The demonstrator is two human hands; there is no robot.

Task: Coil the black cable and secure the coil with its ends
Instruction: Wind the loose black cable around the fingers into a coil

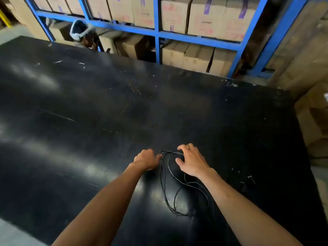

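Observation:
A thin black cable [164,185] lies in loose, uneven loops on the black table [106,107], between my forearms. Its far end runs as a short straight stretch between my two hands. My left hand [146,159] rests at the left side of the loops with fingers curled, its fingertips at the cable's upper left bend. My right hand [190,159] hovers over the top right of the loops, fingers spread and bent, fingertips touching the cable's far stretch. Whether either hand pinches the cable I cannot tell.
Blue metal shelving [157,32] stacked with cardboard boxes [209,16] stands behind the table. Another person wearing a head strap [80,31] sits beyond the far left edge. A short bit of wire [251,179] lies on the table at the right.

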